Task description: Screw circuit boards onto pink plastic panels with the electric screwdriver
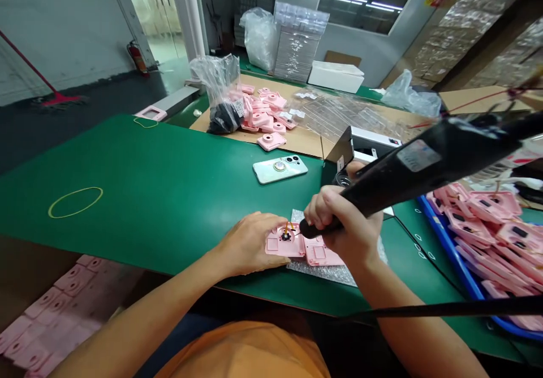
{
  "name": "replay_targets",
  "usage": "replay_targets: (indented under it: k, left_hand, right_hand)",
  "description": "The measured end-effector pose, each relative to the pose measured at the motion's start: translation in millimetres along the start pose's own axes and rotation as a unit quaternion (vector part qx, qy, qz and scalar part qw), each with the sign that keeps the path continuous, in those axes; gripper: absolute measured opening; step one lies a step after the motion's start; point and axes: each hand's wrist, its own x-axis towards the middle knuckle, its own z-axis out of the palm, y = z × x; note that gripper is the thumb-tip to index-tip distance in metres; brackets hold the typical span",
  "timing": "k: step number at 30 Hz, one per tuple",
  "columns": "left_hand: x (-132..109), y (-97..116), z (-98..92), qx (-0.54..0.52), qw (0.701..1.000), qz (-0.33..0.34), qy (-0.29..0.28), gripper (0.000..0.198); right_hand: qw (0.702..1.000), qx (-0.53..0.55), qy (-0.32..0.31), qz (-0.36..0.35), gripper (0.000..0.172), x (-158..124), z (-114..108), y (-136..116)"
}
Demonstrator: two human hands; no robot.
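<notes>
My left hand (pixel 252 242) grips the left edge of a pink plastic camera housing (pixel 292 246), thumb and fingers on either side. The housing lies opened out in two halves on a sheet of bubble wrap (pixel 331 275). A small black part (pixel 286 236) with an orange flex strip sits inside its left half. My right hand (pixel 345 219) is wrapped round a black electric screwdriver (pixel 377 188), which slants down to the left. Its thin bit reaches close to the small black part; whether it touches a screw I cannot tell.
A pale green phone (pixel 280 168) lies beyond the housing. Pink shells (pixel 265 109) are heaped at the back beside a plastic bag (pixel 223 92). On the right, a blue tray (pixel 456 259) holds several pink housings. A yellow rubber band (pixel 75 202) rests on the green table (pixel 169 180).
</notes>
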Motion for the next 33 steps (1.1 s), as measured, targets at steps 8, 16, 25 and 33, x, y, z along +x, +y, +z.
replay_targets:
  k: [8, 16, 25, 33]
  left_hand:
    - [1.6, -0.6, -0.5, -0.020, 1.000, -0.006, -0.006, 0.062]
    - [2.2, -0.8, -0.3, -0.020, 1.000, -0.013, -0.015, 0.062]
    - [1.8, -3.2, 1.5, -0.011, 1.000, -0.010, -0.010, 0.064]
    - [2.4, 0.2, -0.6, -0.018, 0.999, -0.021, -0.026, 0.064]
  right_hand:
    - [1.000, -0.005, -0.002, 0.015, 0.059, -0.5, 5.0, 17.6]
    - [1.000, -0.011, -0.007, 0.026, 0.059, 0.4, 1.8, 21.6]
    - [1.000, -0.015, 0.005, 0.003, 0.050, 2.4, 0.0, 18.6]
    - [0.999, -0.022, -0.010, 0.039, 0.057, 0.7, -1.7, 27.6]
